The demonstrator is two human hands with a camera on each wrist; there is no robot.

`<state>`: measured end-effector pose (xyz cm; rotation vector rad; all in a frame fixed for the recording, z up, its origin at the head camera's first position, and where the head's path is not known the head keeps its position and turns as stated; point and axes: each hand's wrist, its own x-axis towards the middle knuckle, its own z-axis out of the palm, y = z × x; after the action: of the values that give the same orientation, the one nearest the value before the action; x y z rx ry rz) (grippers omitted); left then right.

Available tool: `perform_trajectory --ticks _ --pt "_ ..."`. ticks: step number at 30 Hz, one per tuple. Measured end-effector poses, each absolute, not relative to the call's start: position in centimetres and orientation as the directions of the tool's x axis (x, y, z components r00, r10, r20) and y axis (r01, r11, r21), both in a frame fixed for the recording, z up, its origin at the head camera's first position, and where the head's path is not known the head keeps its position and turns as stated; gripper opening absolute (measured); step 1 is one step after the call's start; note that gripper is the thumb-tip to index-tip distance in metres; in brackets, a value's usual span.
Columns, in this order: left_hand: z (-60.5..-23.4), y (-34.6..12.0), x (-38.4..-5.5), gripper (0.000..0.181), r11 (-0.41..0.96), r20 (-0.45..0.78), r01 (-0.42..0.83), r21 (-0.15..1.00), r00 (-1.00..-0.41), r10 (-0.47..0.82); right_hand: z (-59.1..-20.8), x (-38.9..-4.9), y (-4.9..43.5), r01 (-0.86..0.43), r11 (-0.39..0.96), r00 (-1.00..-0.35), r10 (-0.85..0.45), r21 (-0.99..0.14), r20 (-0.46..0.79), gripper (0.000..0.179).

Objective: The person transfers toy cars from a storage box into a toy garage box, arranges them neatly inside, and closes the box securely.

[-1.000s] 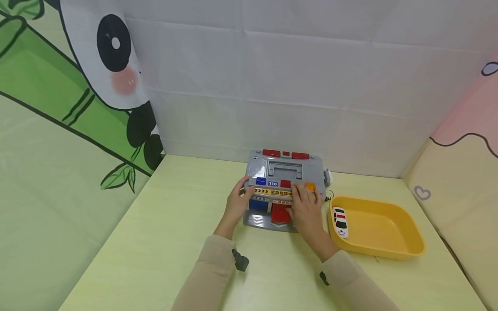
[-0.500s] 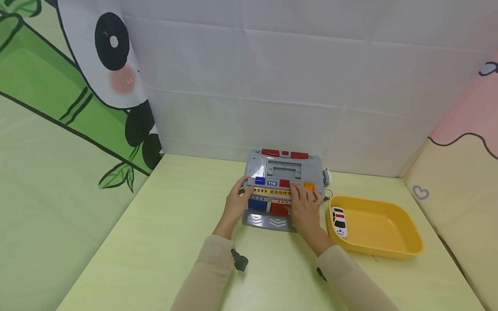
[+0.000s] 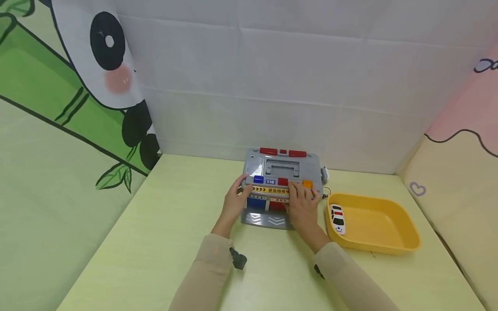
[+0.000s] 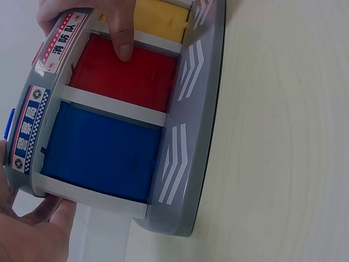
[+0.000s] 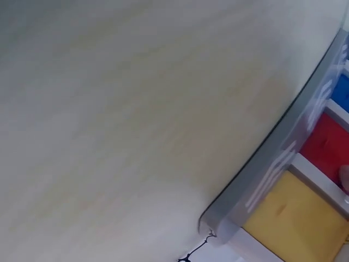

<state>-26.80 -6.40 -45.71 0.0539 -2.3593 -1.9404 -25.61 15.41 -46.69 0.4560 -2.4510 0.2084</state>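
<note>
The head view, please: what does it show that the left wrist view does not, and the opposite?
Only the head view: the yellow tray, the white toy car inside it, the panda drawing and the folded handle on top of the toy station.

Only the left wrist view: the yellow door, which the right hand hides from the head camera.

Both: the toy station, its blue door and red door, the right hand and the left hand.

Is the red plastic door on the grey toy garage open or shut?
Shut. In the left wrist view, the red door fills the space between white posts; the right hand has its thumb over it.
</note>
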Motion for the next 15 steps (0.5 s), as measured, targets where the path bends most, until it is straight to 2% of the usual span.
perform_trajectory --ticks 8,15 --pt "-45.6 -6.4 -27.0 0.047 0.192 0.041 0.026 0.981 -0.996 -0.076 -46.0 -25.0 15.9 -0.414 0.909 -0.755 -0.312 -0.05 0.577 0.084" --pt "-45.6 -6.7 -27.0 0.047 0.204 0.038 0.025 0.979 -0.997 -0.062 -45.4 -24.2 16.2 -0.44 0.894 -0.797 -0.344 -0.087 0.496 0.087"
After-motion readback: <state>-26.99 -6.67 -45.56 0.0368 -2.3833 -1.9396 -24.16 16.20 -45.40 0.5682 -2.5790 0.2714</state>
